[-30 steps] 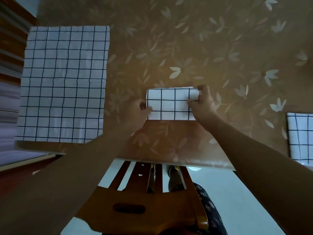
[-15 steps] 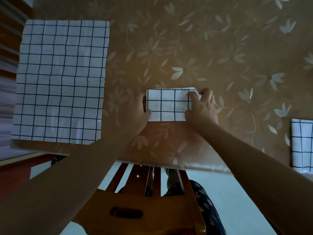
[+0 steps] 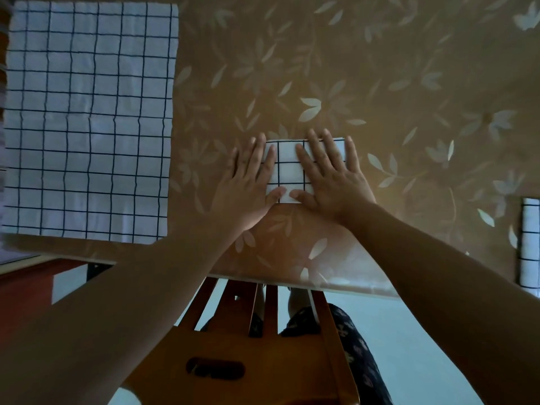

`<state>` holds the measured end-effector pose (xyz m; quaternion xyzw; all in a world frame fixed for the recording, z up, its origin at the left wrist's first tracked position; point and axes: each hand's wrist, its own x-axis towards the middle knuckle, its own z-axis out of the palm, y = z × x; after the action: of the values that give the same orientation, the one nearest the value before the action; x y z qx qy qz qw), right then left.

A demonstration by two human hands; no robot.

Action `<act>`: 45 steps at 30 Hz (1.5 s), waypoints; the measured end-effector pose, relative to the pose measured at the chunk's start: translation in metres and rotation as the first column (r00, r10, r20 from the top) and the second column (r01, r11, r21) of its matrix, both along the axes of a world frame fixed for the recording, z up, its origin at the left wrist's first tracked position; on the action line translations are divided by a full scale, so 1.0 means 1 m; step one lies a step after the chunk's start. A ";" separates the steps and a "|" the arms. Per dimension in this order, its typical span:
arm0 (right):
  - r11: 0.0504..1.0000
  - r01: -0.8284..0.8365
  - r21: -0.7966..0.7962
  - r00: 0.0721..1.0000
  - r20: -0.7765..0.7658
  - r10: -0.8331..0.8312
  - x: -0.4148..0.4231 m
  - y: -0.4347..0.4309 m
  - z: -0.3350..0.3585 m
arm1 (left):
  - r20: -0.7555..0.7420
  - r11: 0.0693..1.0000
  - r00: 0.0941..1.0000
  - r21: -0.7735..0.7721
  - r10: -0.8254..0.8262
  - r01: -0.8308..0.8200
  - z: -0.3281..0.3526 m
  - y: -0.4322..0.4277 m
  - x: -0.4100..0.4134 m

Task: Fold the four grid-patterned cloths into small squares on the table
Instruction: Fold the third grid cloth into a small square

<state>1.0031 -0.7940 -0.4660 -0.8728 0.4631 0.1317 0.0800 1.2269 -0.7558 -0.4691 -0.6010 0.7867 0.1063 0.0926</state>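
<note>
A small folded white cloth with a dark grid lies on the table in front of me. My left hand lies flat with straight fingers over its left side. My right hand presses flat on its right side and hides much of it. A large unfolded grid cloth is spread flat at the table's left. Part of another folded grid cloth shows at the right edge of the view.
The table has a tan cover with pale flower prints. Its near edge runs just below my wrists. A wooden chair back stands under that edge, with patterned trouser legs and a pale floor beyond it.
Both hands went from pinching the ends of the folded strip to lying flat on it. The cloth is now shorter, close to square.
</note>
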 end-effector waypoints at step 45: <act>0.953 0.120 0.277 0.992 0.009 -0.127 0.036 0.014 0.073 | -0.474 0.841 0.736 0.485 0.484 -0.241 0.076 0.006 0.008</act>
<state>1.0392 -0.7802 -0.3932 -0.8241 0.4929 0.1780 0.2150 1.2350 -0.7498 -0.3927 -0.6527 0.6031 0.4551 -0.0563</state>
